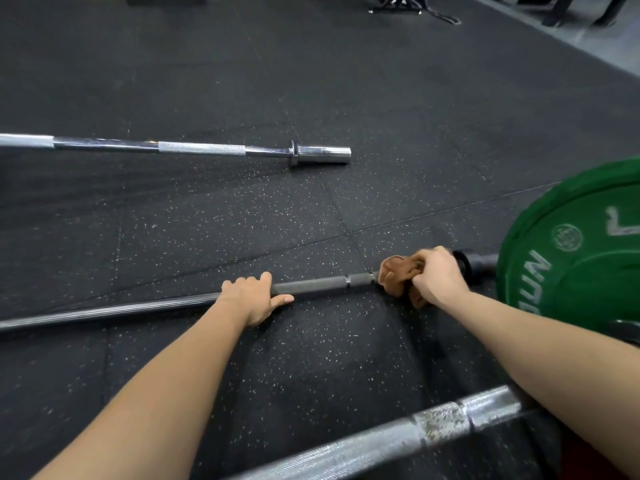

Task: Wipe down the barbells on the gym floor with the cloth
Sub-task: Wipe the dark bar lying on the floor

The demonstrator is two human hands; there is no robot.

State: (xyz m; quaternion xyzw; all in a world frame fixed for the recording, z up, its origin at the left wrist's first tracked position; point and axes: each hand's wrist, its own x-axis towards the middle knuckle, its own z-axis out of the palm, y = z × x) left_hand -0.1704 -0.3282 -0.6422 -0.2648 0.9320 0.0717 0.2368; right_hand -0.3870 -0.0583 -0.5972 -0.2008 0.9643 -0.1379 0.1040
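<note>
A black barbell (322,284) lies across the rubber floor from the left edge to a green plate (581,251) on its right end. My left hand (252,296) grips its shaft near the middle, thumb underneath. My right hand (438,277) holds a brown cloth (394,275) wrapped around the shaft just left of the collar. A chrome barbell (201,148) lies farther away, its sleeve pointing right. Another silver barbell (398,438), worn and spotted, runs across the bottom under my right forearm.
Black speckled rubber tiles (242,220) cover the floor. Dark equipment legs and a strap (415,8) sit at the far top. A lighter floor strip (616,53) runs along the top right corner.
</note>
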